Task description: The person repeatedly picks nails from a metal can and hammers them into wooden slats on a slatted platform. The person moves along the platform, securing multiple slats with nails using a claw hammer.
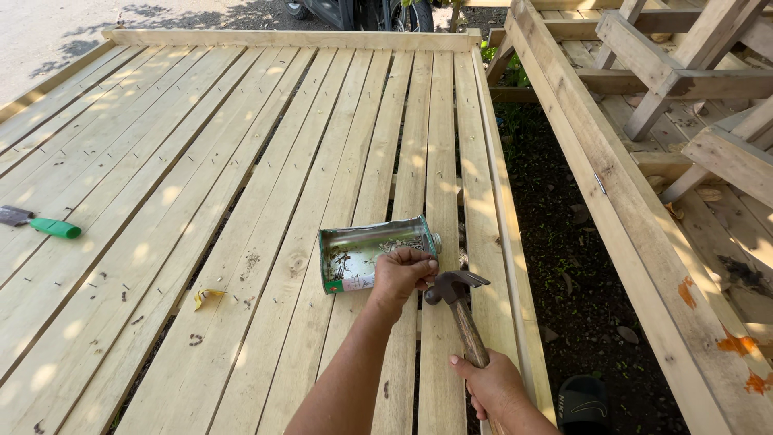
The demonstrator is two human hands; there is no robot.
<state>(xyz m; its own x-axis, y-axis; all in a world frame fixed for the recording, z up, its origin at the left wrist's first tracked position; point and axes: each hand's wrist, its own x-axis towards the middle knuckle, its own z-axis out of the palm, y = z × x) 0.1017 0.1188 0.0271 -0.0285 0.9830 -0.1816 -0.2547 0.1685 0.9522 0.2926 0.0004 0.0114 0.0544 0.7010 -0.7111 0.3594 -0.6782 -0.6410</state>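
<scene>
I am reaching my left hand (pixel 400 274) with fingers curled into the cut-open metal can (pixel 377 254) lying lengthwise across the planks (pixel 241 161) just ahead, while my right hand (pixel 493 387) is gripping the hammer (pixel 459 302), its head beside the can

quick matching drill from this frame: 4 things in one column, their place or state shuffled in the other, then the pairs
1. claw hammer
2. cut-open metal can
3. green-handled tool
4. black sandal

A. on the dirt beside the platform
B. lying alone at the far left on the slats
C. held by its wooden handle in the right hand
D. under the left hand, nails inside

Pairs: 1-C, 2-D, 3-B, 4-A
</scene>
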